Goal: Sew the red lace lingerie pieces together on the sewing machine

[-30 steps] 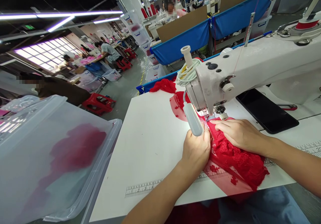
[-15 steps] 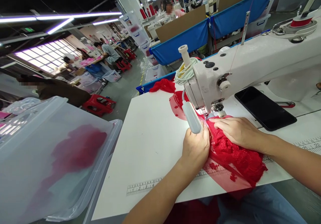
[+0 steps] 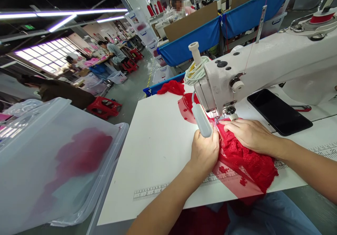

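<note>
Two hands (image 3: 204, 149) (image 3: 251, 135) on red fabric (image 3: 226, 153): bumpy lace (image 3: 249, 161), sheer flower-dotted mesh (image 3: 233, 183).

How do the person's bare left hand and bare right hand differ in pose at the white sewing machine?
The left hand points away from the person at the left edge of the red lace fabric; the right hand reaches leftward across its top. The pale grey oblong lamp hides part of the left hand, while the right hand's back shows plainly. Both touch the fabric near the metal presser foot.
</note>
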The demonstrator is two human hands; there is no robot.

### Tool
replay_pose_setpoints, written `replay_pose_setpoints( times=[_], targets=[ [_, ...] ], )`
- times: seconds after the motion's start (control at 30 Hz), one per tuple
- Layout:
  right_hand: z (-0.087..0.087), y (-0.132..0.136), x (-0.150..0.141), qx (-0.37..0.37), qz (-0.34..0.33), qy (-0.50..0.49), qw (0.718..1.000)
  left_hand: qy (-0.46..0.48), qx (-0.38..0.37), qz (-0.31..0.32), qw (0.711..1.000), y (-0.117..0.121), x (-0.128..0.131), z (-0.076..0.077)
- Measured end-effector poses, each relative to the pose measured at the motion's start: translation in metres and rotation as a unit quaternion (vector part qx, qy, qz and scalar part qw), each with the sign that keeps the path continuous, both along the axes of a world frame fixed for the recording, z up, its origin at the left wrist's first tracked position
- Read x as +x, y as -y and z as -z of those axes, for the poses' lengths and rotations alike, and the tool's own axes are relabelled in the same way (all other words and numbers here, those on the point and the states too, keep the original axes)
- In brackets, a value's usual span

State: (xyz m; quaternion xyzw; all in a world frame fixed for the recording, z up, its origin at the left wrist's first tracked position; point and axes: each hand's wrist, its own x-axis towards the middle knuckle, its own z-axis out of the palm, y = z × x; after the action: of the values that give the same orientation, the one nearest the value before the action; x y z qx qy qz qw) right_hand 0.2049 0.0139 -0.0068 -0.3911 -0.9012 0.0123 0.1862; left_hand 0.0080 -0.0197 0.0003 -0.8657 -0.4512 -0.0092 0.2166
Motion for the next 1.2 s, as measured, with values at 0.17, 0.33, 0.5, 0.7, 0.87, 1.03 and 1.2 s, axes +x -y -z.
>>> replay_pose_setpoints(
  times=[0.17,0.33,0.5,0.7,0.87,1.03,1.2],
  targets=[
    [-0.002,0.0,-0.001,0.003,0.002,0.003,1.0,0.015,-0.012,-0.007,1.0,0.0,0.0,0.002],
    [-0.004,0.0,-0.001,0.001,0.001,0.011,1.0,0.015,-0.006,-0.006,1.0,-0.001,0.001,0.002],
    [-0.004,0.0,-0.001,0.011,0.005,0.009,1.0,0.013,-0.009,-0.009,1.0,-0.001,0.0,0.001],
    [-0.006,-0.002,-0.002,-0.021,0.011,0.014,1.0,0.018,-0.044,-0.023,0.999,-0.003,-0.001,-0.002],
    [-0.005,-0.006,-0.002,-0.023,0.004,0.013,1.0,0.059,-0.06,-0.039,0.996,-0.006,0.0,0.001],
    [-0.005,-0.006,-0.001,-0.002,-0.024,0.005,1.0,0.146,-0.09,-0.039,0.984,-0.01,-0.007,0.002],
    [-0.003,-0.006,0.0,0.012,-0.041,-0.011,0.999,0.216,-0.152,-0.005,0.964,-0.027,-0.023,-0.007]
  ],
)
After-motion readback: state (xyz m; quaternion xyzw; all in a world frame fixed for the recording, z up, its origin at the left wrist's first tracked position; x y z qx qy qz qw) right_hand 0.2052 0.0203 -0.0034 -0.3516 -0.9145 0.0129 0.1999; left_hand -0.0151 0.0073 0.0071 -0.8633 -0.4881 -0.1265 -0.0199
